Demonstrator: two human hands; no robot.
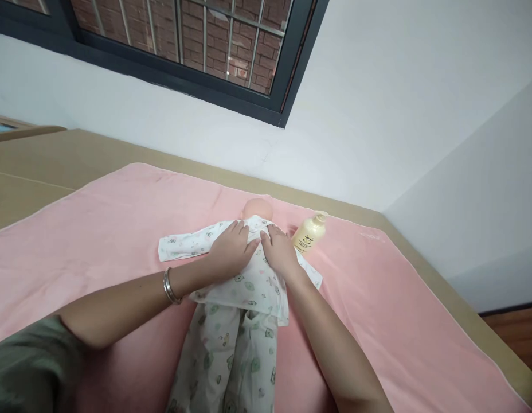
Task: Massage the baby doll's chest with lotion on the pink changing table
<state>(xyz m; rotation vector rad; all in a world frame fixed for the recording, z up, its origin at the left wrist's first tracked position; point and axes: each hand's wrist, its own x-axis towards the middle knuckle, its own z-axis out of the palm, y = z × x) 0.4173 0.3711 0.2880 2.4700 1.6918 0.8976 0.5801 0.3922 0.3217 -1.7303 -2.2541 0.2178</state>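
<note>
Across the upper part of the printed shirt (251, 281) on a doll (258, 209), just near of its bare head, two hands rest side by side, probably so that the light cloth lies even about the middle. The left hand (231, 250) is nearly flat, palm down, fingers together and thumb stretched inward, touching the shirt with nothing visibly gripped; the right hand (280, 252) bends slightly more at the fingers, and whether it pinches a fold I cannot tell. The doll lies stretched out, head far and printed trousers (214, 350) running near, which seems handy for reaching it from the near side. One sleeve (184, 245) spreads left; the other (309, 268) shows on the right, partly behind the right hand. Just beyond that is a pale pump bottle (309, 232), seemingly placed within easy reach. Beneath, a pink cloth (141, 206), likely a soft cover, spreads over the tan bench (115, 149), with a white wall (390, 86) and a dark window frame (180, 69) on the far side
</note>
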